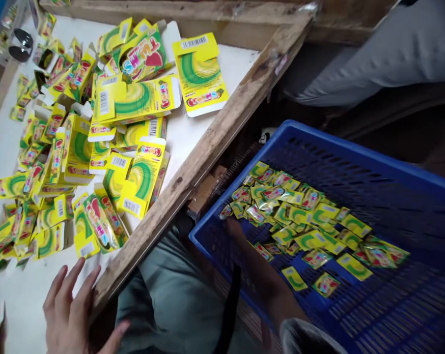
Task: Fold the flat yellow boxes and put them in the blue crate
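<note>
My left hand is at the wooden front edge of the white table, fingers spread and holding nothing. Just beyond its fingertips lies a yellow and green box printed with a red fruit picture. Many similar flat or partly opened cardboard boxes are heaped across the table. My right hand reaches down into a blue plastic crate, at its near left side. Small yellow and green packets lie loosely piled there, some close by its fingers. Those fingers are dark and blurred, so any grip is unclear.
A raised wooden rim borders the white tabletop. Sunglasses rest at the far left corner. Another person's grey-clad leg is beyond the crate. My own knee sits between table and crate.
</note>
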Tool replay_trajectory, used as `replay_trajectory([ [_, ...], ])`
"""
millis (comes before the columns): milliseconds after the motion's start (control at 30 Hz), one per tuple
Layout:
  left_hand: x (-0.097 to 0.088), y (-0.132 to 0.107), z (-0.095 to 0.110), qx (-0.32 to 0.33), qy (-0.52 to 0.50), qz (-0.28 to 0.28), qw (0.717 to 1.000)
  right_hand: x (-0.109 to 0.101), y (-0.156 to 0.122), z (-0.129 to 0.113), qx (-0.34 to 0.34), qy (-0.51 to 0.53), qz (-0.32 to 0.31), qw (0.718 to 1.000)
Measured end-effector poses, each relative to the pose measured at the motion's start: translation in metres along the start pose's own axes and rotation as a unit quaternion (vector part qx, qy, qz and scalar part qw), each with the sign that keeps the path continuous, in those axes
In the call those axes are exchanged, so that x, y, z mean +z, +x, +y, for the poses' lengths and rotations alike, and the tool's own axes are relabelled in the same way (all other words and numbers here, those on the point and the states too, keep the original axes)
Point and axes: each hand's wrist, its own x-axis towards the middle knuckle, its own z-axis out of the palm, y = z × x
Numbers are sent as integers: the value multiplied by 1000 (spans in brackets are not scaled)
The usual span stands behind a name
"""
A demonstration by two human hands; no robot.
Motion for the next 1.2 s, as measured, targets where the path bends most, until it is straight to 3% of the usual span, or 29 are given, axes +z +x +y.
replay_trajectory([
  [100, -1, 0, 0, 12, -31, 15, 999, -37, -28, -2, -4, 29, 49, 998],
  [200, 0, -1, -4, 24, -65, 51, 996, -97, -74, -24, -15, 64, 149, 987],
  [267, 1, -3, -6, 32, -90, 80, 992, -140, -112, -58, -55, 157, 249, 954],
  [300, 2, -4, -7, 34, -103, 94, 990, -159, -132, -81, -94, 226, 299, 922],
  [400, 5, -10, -9, 48, -163, 133, 976, -193, -185, -157, -223, 323, 326, 860],
  [467, 7, -17, -10, 63, -227, 157, 959, -197, -210, -207, -301, 328, 300, 844],
  [567, 13, -29, -14, 46, -308, 199, 929, -185, -227, -269, -375, 335, 231, 833],
  [667, 20, -38, -21, -54, -335, 284, 897, -173, -231, -315, -414, 356, 118, 830],
  [767, 22, -41, -27, -139, -315, 347, 872, -169, -229, -348, -397, 364, 20, 842],
  [867, 22, -42, -27, -147, -340, 367, 853, -167, -223, -370, -358, 349, -30, 866],
  [967, 25, -41, -23, -161, -391, 348, 837, -163, -213, -382, -308, 350, -86, 880],
  [1100, 33, -40, -21, -204, -384, 364, 824, -159, -207, -385, -203, 442, -182, 854],
  [1200, 37, -39, -22, -160, -383, 389, 823, -158, -209, -383, -166, 487, -209, 832],
])
